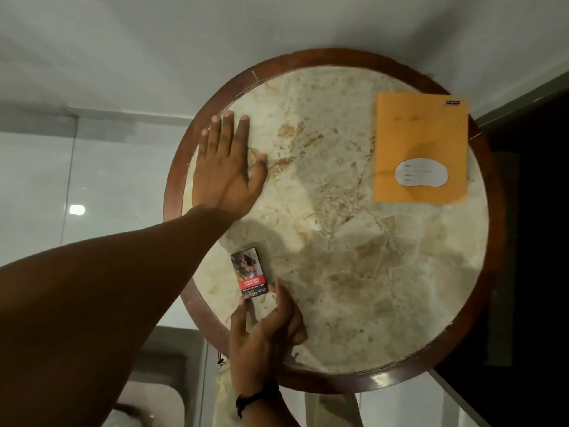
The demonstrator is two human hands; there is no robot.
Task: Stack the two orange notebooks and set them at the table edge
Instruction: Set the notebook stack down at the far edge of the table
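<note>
An orange notebook with a white label lies flat at the far right of the round marble table, its far corner over the wooden rim. Only one orange cover shows; I cannot tell whether another lies beneath it. My left hand rests palm down, fingers spread, on the table's left side, far from the notebook. My right hand is at the near edge, thumb and forefinger apart around the near end of a small cigarette pack that lies flat on the marble.
The dark wooden rim rings the tabletop. A dark surface stands close on the right. White tiled floor and a glass panel lie to the left. A braided band is on my right wrist.
</note>
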